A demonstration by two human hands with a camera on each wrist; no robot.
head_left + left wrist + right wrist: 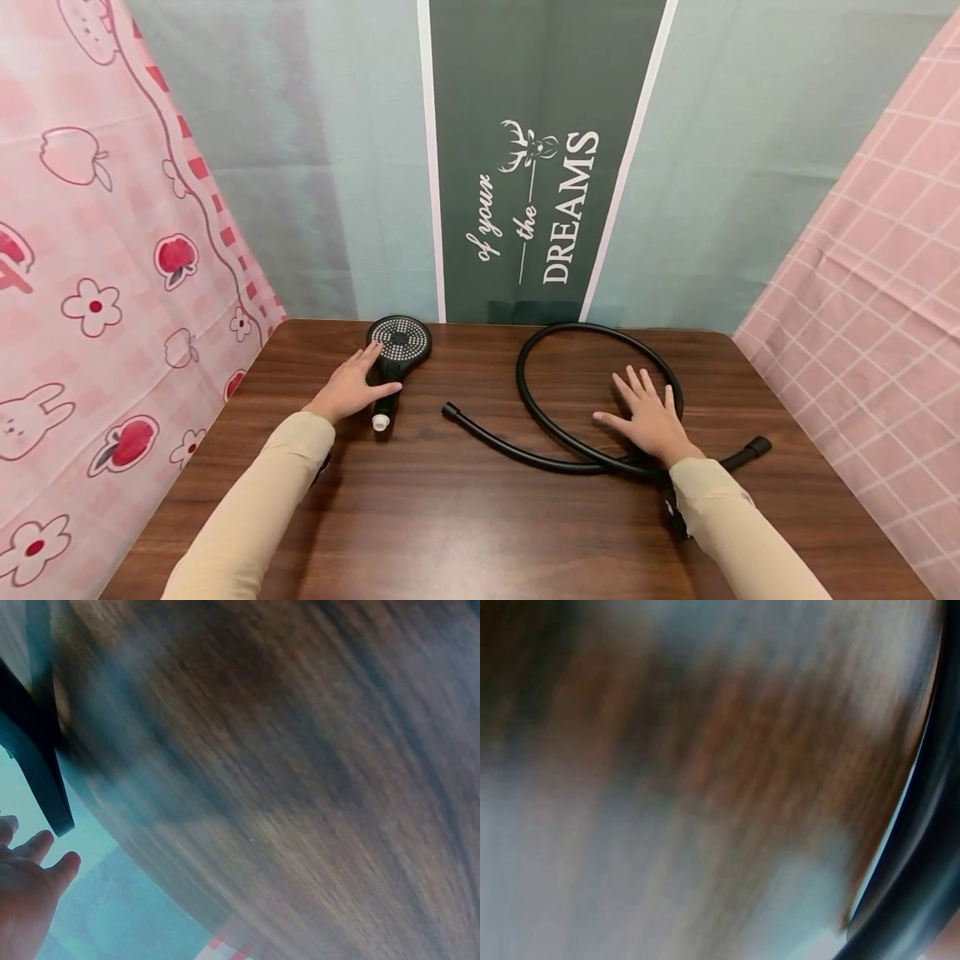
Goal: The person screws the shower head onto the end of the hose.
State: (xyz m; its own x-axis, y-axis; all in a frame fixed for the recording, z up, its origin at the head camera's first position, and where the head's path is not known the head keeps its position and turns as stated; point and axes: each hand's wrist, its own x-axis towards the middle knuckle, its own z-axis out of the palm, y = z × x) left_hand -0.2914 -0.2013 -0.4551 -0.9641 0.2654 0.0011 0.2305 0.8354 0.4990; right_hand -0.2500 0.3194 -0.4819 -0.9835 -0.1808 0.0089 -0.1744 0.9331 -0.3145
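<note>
A black shower head with a round nozzle face lies face up on the left of the table, its white threaded end toward me. My left hand hovers at its handle, fingers spread; whether it touches is unclear. On the right lies a black shower hose, looped once, with one end pointing left and the other right. Over the loop's right side is my right hand, fingers spread and holding nothing. The left wrist view shows the left fingertips near the dark handle. The hose crosses the right wrist view closely.
The brown wooden table ends at a grey-green curtain behind. Pink patterned cloth hangs on the left, and pink checked cloth on the right.
</note>
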